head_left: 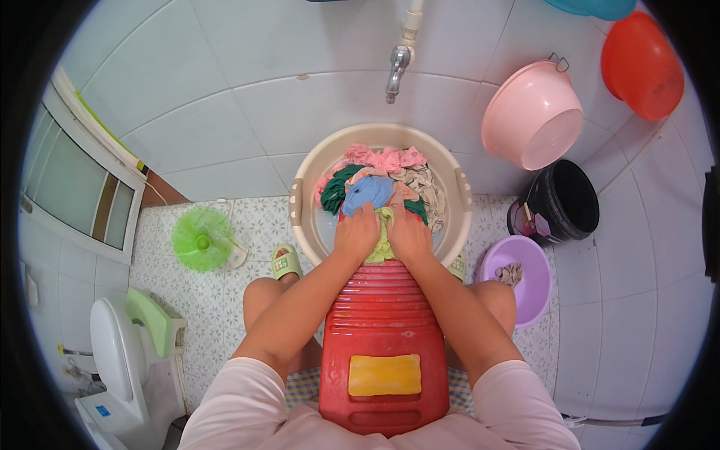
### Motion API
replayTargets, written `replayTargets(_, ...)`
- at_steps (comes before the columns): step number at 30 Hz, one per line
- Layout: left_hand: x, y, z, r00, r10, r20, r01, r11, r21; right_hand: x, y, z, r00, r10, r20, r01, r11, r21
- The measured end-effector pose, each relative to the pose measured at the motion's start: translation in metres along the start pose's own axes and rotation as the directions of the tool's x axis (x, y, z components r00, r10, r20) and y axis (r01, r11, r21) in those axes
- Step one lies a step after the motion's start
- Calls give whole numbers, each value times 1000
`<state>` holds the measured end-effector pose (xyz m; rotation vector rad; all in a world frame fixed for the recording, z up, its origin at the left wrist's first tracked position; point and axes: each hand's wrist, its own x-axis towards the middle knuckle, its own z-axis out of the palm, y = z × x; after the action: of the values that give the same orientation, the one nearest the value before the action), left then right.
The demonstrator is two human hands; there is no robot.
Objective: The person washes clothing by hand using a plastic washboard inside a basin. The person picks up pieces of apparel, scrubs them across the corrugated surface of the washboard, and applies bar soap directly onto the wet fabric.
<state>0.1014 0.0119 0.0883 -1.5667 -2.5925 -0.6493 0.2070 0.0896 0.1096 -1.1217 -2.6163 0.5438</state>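
Note:
My left hand [358, 232] and my right hand [410, 230] are side by side at the far end of a red plastic washboard [382, 320]. A wet yellow-green cloth [383, 242] lies between them on the ridges, and both hands grip it; my fingertips are partly hidden. The washboard slopes from my lap into a large beige plastic basin [379, 133]. Just beyond my fingers is a bunched blue garment [368, 193]. Pink cloth [388, 160], dark green cloth [336, 188] and patterned beige cloth [423, 185] are heaped around it. A yellow bar of laundry soap [385, 375] rests on the washboard's near end.
A chrome tap [397, 73] juts from the tiled wall above the basin. On the right are a purple basin [537, 301] holding a small cloth, a black bucket [568, 202] and a hanging pink basin [537, 112]. A green fan [202, 239] and a toilet [115, 349] are left.

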Motion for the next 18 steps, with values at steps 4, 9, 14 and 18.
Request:
replayTargets(4, 1, 1, -1, 1000, 17, -27, -16, 1000, 13, 0, 0, 2, 1000, 24, 7, -23, 999, -28)
replayTargets(9, -16, 11, -18, 999, 38, -15, -38, 999, 15, -20, -3, -6, 999, 26, 31, -23, 997, -77)
replayTargets(14, -48, 25, -49, 988, 110, 112, -105, 993, -56, -64, -11, -34, 997, -18, 73, 24, 996, -86)
replayTargets(18, -79, 39, -77, 978, 148, 150, -129, 983, -129, -102, -21, -58, 994, -67, 83, 76, 991, -112)
